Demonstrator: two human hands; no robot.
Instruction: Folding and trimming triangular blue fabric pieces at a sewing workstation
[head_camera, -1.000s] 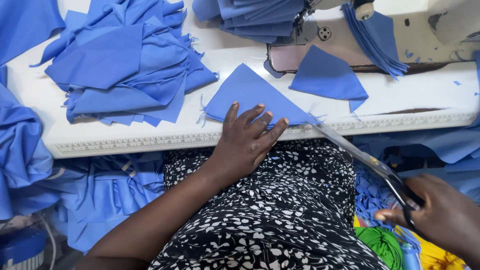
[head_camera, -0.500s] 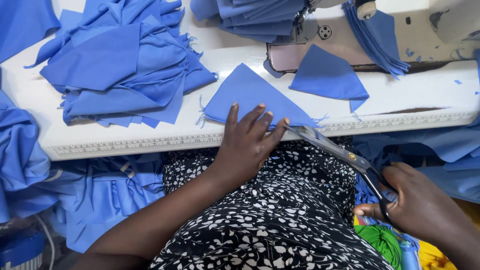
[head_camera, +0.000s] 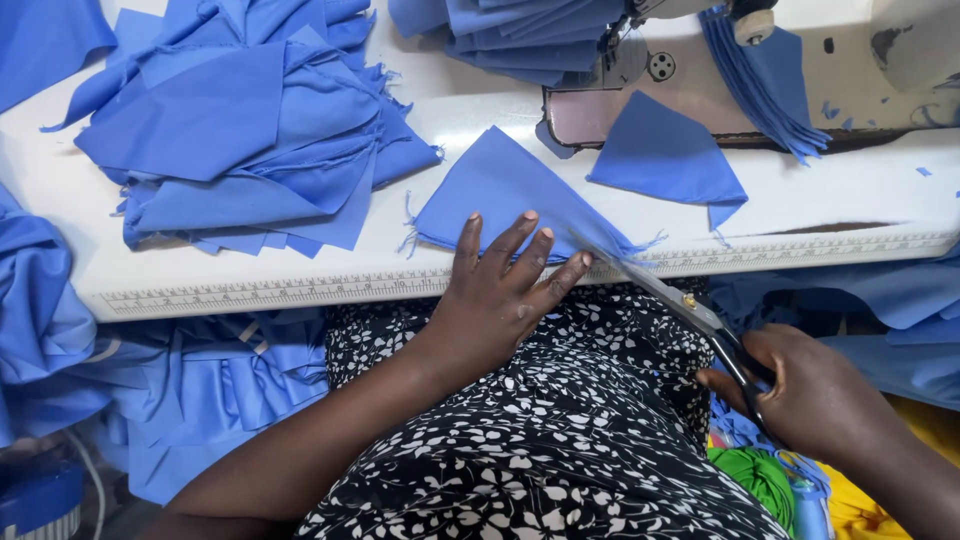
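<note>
Your left hand (head_camera: 500, 290), fingers spread, pins the blue triangle (head_camera: 510, 195); your right hand (head_camera: 810, 390) grips scissors (head_camera: 680, 300) at its frayed edge, trimming barely begun.

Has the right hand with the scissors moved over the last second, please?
Yes. The right hand has carried the scissors up and left toward the table edge, reaching the blue fabric piece.

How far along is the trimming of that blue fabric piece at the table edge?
Done: hard to judge; a stack of blue pieces lies at the table's left, whether trimmed I cannot tell. In hand: the left hand pins the blue triangular piece flat, while the right hand works scissors with the blades at its frayed lower right edge. Left: loose threads along that edge and the left corner; another blue piece sits by the sewing machine.
</note>
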